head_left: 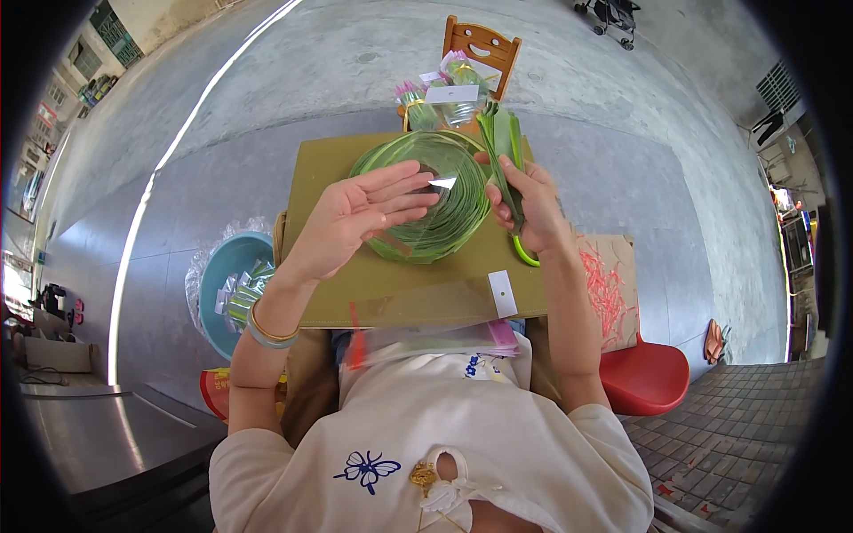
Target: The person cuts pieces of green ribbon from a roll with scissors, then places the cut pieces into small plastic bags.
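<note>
A round coil of long green leaves (435,226) lies on the olive-green table (324,169). Over its left part my left hand (369,206) is held with the fingers stretched out and nothing gripped. My right hand (524,200) is closed around a folded bundle of green leaves (500,151), upright at the coil's right side. Beside that hand, a bright green loop (526,256) shows on the table. Near my lap lie clear plastic bags (426,306), one with a white tag (502,294) that has a hole.
Wrapped bundles with pink tips (458,93) stand on a wooden chair (508,53) beyond the table. At left, a blue basin (222,293) holds packed bundles. On the right are red strips (604,298) on cardboard and a red stool (649,377).
</note>
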A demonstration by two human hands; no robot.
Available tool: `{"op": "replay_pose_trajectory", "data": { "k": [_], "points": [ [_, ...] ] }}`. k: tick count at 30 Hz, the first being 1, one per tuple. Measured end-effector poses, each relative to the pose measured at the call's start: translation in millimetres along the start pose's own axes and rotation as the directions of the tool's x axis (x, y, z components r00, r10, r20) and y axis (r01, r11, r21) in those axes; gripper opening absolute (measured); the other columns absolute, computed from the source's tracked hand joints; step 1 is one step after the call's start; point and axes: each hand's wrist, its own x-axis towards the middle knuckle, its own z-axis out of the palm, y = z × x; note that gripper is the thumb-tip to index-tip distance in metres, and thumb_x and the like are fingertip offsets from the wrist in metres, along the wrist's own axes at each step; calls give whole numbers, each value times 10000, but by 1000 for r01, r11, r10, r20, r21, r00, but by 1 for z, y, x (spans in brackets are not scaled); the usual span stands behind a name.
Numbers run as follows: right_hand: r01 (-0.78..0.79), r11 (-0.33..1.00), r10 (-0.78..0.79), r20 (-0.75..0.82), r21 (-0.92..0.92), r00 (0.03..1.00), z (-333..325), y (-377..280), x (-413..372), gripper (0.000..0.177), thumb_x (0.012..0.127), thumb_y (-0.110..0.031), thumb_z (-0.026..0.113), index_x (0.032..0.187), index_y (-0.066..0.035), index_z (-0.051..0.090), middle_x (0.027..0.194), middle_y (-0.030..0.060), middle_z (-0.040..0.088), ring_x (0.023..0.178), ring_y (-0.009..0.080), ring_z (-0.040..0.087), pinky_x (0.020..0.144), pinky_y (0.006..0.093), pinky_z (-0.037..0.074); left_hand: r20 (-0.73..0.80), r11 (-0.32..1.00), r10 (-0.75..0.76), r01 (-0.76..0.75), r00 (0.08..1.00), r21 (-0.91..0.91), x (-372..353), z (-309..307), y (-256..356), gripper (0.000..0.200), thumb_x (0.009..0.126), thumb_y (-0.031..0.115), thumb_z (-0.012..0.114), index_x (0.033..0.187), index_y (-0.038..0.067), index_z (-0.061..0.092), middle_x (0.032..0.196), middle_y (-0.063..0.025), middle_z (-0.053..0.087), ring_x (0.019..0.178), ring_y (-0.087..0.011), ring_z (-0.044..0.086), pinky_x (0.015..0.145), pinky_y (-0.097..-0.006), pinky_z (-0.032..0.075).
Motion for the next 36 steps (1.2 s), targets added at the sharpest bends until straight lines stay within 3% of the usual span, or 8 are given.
{"op": "replay_pose_trajectory", "data": {
  "k": [7,16,22,25,28,31,34,36],
  "points": [
    [-215,975,222,165,-58,961,20,4,-28,323,935,-252,419,1118,-1,506,547,-4,468,391,54,373,347,184,260,-115,974,-18,43,993,220,6,-4,-11,388,875,-2,445,1259,-49,414,1203,-187,517,1021,-272,580,784,-295,521],
    [-213,946,280,285,-245,917,26,13,-37,280,917,-283,465,856,-31,568,555,11,527,398,52,433,344,193,307,-369,881,285,-90,885,465,11,2,-27,299,913,29,438,1196,-35,505,1096,-126,596,846,-150,623,710,-237,505],
    [-207,877,294,143,-434,945,37,41,-25,286,923,-270,433,821,-37,563,542,-1,527,403,52,443,353,195,323,-299,522,439,30,847,852,9,13,-28,371,831,-12,510,1202,-21,497,1094,-206,580,841,-188,644,653,-293,521],
    [-236,938,283,167,-252,945,41,51,-17,285,928,-269,429,826,-34,554,555,7,527,414,65,444,355,202,326,-43,191,669,-115,742,975,11,13,-44,490,770,-69,506,1251,3,452,1119,-232,556,871,-287,632,668,-348,515],
    [-289,957,273,231,36,934,44,46,-19,274,936,-258,418,856,-27,540,585,20,526,420,81,438,356,214,329,68,86,718,-185,693,979,16,12,-51,621,704,-106,501,1302,17,386,1151,-240,534,904,-342,607,680,-391,503],
    [-266,943,209,265,201,941,42,50,-16,263,940,-251,413,886,-20,528,614,29,523,419,85,426,356,219,326,-5,200,667,-172,745,964,14,17,-50,611,695,-112,492,1277,67,453,1110,-249,557,853,-302,632,678,-339,511],
    [-391,905,295,415,167,861,42,47,-19,260,941,-248,415,891,-18,526,622,29,523,419,80,422,357,216,323,-240,622,105,125,965,773,4,19,-29,537,729,-139,465,1196,110,557,967,-147,643,801,-239,644,668,-248,472],
    [-516,832,317,590,203,743,33,49,-16,260,941,-250,415,891,-19,524,617,27,521,418,76,420,359,212,323,-45,653,253,-136,966,745,5,14,-31,557,716,-152,436,1159,145,593,874,-127,652,708,-182,621,615,-235,456]
  ]
}}
